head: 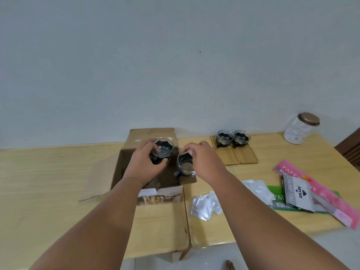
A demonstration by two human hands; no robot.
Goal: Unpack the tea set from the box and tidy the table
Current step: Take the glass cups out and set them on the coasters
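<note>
Your left hand (145,162) wraps one glass cup (162,150) over the open box (124,168); your right hand (202,158) pinches a second cup (185,165) by its rim, tilted. That rim pinch could slip, or the cups knock together. Two cups (233,137) sit on the coasters (236,155) at right.

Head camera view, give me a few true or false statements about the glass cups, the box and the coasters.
1. Each hand holds a glass cup above the open cardboard box: left hand, right hand. True.
2. Two cups already stand on wooden coasters. True.
3. All four coasters carry cups. False: the two nearer ones are bare.
4. The copper-lidded jar stands left of the box. False: far right, near the wall.
</note>
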